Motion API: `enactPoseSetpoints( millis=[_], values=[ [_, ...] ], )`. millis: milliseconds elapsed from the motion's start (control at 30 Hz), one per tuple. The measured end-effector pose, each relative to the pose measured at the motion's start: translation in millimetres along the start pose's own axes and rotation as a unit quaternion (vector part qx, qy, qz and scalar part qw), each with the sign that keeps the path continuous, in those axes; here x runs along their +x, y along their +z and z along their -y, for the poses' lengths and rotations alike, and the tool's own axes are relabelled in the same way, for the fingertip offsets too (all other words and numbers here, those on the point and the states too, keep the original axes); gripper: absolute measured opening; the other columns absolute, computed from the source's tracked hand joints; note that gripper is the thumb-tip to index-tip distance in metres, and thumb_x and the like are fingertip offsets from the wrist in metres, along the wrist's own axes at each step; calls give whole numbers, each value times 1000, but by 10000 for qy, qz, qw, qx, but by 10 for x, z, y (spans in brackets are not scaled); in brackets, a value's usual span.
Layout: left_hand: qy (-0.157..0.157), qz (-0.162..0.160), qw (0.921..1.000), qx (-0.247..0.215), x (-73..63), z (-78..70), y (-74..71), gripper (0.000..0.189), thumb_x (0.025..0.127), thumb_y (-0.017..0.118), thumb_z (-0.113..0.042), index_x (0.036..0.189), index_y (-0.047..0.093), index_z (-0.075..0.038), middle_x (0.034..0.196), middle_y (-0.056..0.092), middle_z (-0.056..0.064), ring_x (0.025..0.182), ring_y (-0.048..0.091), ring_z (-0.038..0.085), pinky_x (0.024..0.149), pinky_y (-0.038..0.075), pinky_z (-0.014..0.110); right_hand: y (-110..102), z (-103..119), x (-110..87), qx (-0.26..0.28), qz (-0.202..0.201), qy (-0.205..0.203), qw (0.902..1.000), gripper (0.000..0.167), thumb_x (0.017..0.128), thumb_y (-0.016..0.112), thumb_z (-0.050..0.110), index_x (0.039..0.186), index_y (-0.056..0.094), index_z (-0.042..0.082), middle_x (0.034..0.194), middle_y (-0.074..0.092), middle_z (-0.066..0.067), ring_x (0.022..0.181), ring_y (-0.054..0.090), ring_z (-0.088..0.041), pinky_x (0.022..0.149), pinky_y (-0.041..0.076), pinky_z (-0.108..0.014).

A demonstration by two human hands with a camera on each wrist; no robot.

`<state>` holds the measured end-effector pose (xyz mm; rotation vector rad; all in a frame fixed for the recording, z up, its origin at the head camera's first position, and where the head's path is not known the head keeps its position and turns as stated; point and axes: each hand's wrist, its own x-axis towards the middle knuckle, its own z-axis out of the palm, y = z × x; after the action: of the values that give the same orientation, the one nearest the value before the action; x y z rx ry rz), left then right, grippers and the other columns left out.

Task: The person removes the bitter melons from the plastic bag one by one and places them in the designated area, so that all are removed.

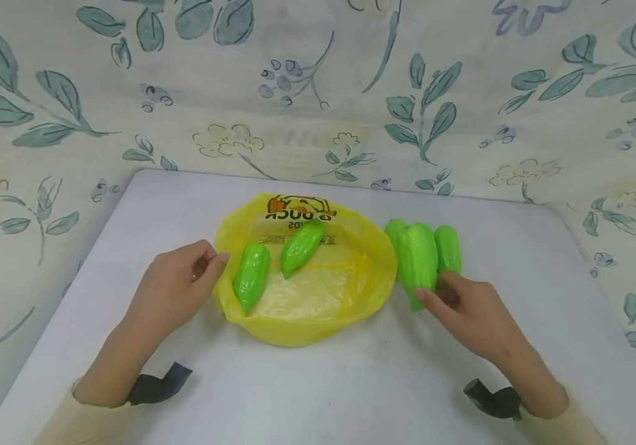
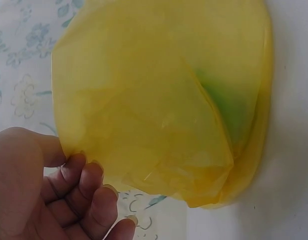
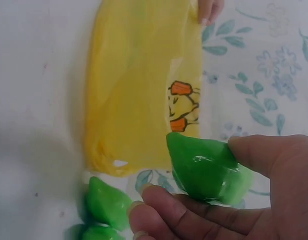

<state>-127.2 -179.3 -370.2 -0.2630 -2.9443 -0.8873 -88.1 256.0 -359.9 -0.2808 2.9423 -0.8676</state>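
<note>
An open yellow plastic bag stands on the table with its mouth up, and two glossy green pointed vegetables, one at the left and one farther back, lie inside. At the bag's left rim my left hand pinches the plastic between thumb and curled fingers. To the right of the bag, my right hand grips another plump green pointed vegetable between thumb and fingers, held above the table. Two more green vegetables lie behind it, partly hidden by it in the head view.
The white table has rounded back corners. Behind it hangs a pale cloth printed with leaves and flowers. Black straps sit on both wrists below light sleeves.
</note>
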Motion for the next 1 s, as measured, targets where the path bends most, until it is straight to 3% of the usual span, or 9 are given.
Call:
enactPoseSetpoints(
  millis=[367, 700, 1000],
  values=[
    [-12, 20, 10000, 0, 9, 9, 5, 22, 106, 61, -26, 91, 62, -10, 69, 54, -1, 67, 48, 21, 56, 40, 33, 116, -196, -135, 100, 644, 735, 9952, 43, 103, 63, 50, 102, 72, 9, 79, 68, 4, 70, 59, -14, 62, 50, -32],
    [-72, -4, 10000, 14, -2, 1, 3, 22, 106, 60, -26, 91, 62, -11, 70, 54, 0, 68, 49, 21, 57, 40, 33, 317, -189, -165, 185, 1105, 762, 9908, 43, 103, 61, 52, 95, 71, 11, 71, 62, 7, 63, 56, -13, 58, 48, -30],
    [-159, 69, 9998, -11, -7, 7, -2, 23, 107, 59, -28, 93, 63, -10, 71, 55, 0, 68, 49, 21, 56, 41, 32, 423, -147, -153, 223, 1274, 864, 9878, 42, 103, 61, 52, 84, 67, 15, 64, 57, 6, 58, 52, -13, 53, 42, -29]
  ],
)
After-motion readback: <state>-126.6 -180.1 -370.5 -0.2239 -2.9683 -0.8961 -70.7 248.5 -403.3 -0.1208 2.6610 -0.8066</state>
